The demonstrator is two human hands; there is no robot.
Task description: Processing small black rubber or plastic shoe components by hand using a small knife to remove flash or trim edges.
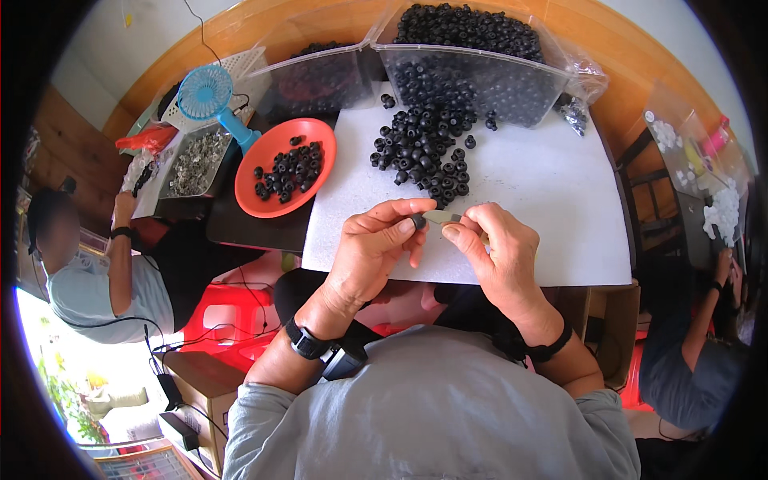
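My left hand (370, 246) pinches a small round black part (418, 221) between thumb and fingertips. Closed around a small, flat greyish blade (442, 216), my right hand (506, 250) brings its pale tip against or very near that part; the exact contact is too small to make out. Both hands are over the near edge of a white board (560, 216). Just beyond them spreads a heap of similar black parts (416, 152), rounded and with holes. More of these lie in an orange-red bowl (245, 192) to the left.
Clear plastic bins full of black parts, one large bin (512, 92) and another bin (352, 80), line the back. A blue fan (206, 92) stands near a tray of small metallic pieces (196, 164). Co-workers sit at left (112, 296) and right (688, 352). A cardboard box (200, 392) sits lower left.
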